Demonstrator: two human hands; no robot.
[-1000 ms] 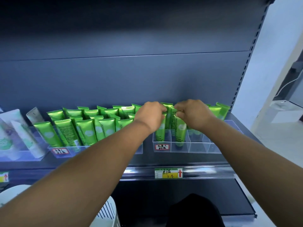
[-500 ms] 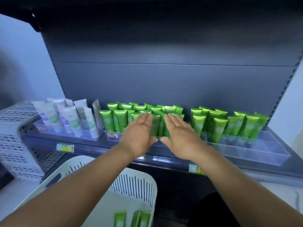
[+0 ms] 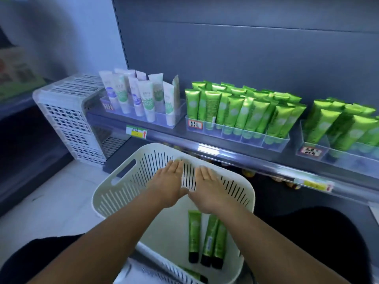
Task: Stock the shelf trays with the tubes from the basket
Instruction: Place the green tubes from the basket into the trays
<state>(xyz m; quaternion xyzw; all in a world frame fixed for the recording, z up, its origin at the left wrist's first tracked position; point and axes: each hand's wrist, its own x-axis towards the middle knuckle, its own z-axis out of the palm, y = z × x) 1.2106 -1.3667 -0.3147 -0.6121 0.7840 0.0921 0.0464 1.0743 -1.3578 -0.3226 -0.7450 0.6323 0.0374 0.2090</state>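
A white slotted basket (image 3: 123, 193) sits on the floor below the shelf. Three green tubes with black caps (image 3: 206, 236) lie side by side on its bottom. My left hand (image 3: 169, 181) and my right hand (image 3: 209, 188) hover over the basket with fingers straight, side by side, holding nothing. On the shelf, a clear tray (image 3: 238, 134) stands full of upright green tubes (image 3: 242, 111). A second clear tray (image 3: 313, 150) to the right holds more green tubes (image 3: 338, 124).
A clear tray of white tubes (image 3: 141, 95) stands at the shelf's left end. A white perforated crate (image 3: 69, 117) stands left of the shelf. The shelf's front rail (image 3: 225, 152) carries price labels. Pale floor lies to the left of the basket.
Both hands left the green tubes on the shelf, opened flat, and dropped to just above the basket. The view swung left and down, bringing the basket and its three tubes into sight.
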